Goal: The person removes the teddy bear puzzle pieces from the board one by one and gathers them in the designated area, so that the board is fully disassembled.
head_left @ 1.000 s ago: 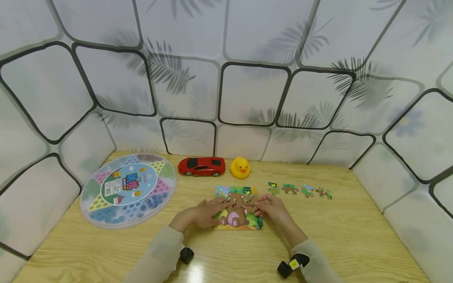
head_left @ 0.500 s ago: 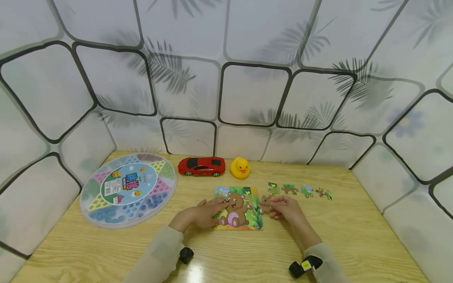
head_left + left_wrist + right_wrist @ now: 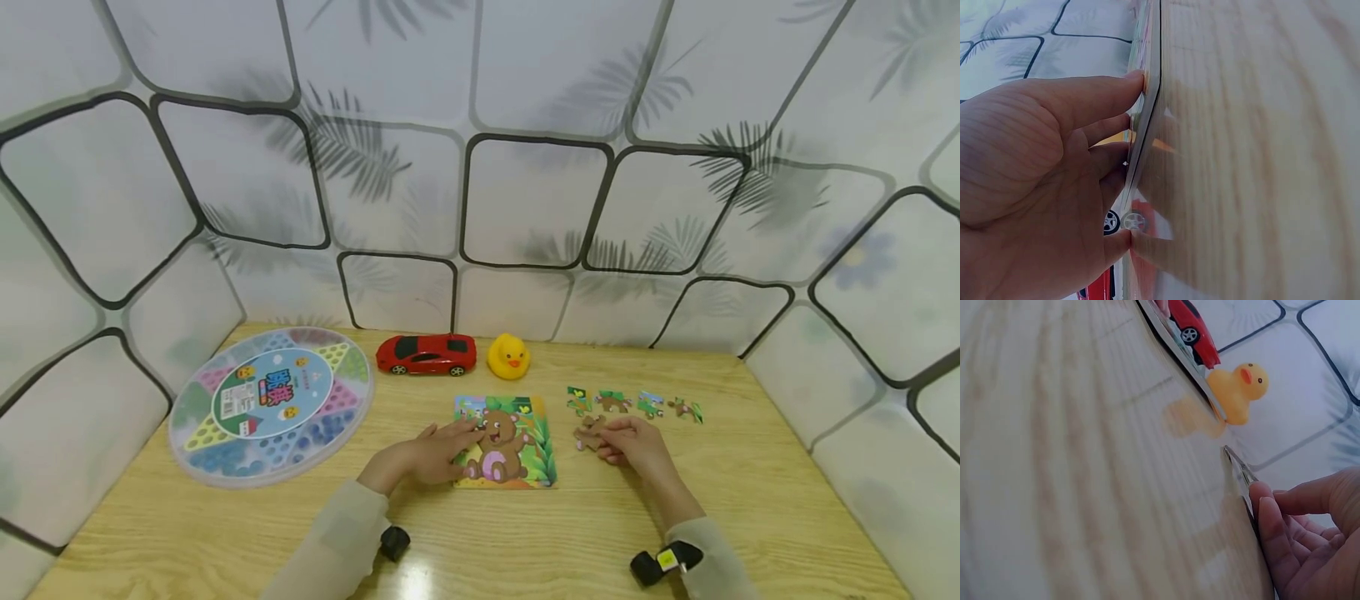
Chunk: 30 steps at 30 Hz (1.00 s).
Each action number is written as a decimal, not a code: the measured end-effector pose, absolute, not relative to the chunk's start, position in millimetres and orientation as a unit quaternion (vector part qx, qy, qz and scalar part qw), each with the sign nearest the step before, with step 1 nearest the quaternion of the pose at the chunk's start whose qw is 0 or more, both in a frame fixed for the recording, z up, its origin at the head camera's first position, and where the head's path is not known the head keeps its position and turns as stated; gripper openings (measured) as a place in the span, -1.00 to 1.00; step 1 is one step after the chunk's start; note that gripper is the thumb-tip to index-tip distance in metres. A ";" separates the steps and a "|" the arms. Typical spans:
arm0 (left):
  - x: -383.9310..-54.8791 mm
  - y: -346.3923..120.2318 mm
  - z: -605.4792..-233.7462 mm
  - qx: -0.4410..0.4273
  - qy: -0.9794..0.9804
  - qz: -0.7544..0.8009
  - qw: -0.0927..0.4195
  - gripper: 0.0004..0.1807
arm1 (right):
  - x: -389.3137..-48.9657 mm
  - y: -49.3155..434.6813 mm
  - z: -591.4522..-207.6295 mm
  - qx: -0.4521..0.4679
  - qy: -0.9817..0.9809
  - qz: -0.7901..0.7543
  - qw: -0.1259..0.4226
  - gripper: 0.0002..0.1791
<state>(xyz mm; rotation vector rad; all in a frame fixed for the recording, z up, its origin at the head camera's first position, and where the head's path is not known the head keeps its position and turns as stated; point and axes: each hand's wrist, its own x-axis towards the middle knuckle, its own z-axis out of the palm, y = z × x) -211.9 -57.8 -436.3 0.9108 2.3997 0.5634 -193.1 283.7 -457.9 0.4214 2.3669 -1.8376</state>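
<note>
Midway between the side edges of the counter (image 3: 480,537), your left hand (image 3: 431,456) rests, fingers extended, on the bear jigsaw (image 3: 501,446); sliding could shift it. To its right, your right hand (image 3: 637,446) pinches a brown puzzle piece (image 3: 587,434), which a slack grip might drop. Toward the far right corner, four loose pieces (image 3: 614,402) could scatter if your knuckles brush them.

On the table (image 3: 480,533), the toy car (image 3: 426,355) and the duck (image 3: 509,357) (side by side) stood behind the puzzle board (image 3: 510,446); the game disc (image 3: 272,406) lay left, loose pieces (image 3: 613,402) right.
</note>
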 end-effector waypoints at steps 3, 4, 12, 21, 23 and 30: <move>-211.6 -57.9 -437.5 0.336 0.883 0.206 0.255 -0.33 | -192.6 287.8 -458.2 0.142 0.785 -0.600 0.057 -0.69; -211.6 -57.9 -437.4 0.335 0.883 0.206 0.255 -0.33 | -192.6 288.8 -458.2 0.143 0.787 -0.598 0.056 -0.68; -212.0 -57.9 -436.9 0.337 0.884 0.202 0.253 -0.33 | -193.9 292.7 -458.1 0.136 0.801 -0.580 0.055 -0.63; -212.8 -58.7 -437.5 0.337 0.885 0.202 0.252 -0.33 | -193.9 294.8 -459.0 0.120 0.790 -0.599 0.050 -0.63; -212.3 -58.7 -437.0 0.337 0.884 0.202 0.253 -0.33 | -193.0 295.3 -458.7 0.108 0.786 -0.606 0.052 -0.62; -211.6 -58.5 -435.3 0.337 0.883 0.205 0.254 -0.33 | -190.8 292.1 -456.5 0.048 0.778 -0.625 0.056 -0.63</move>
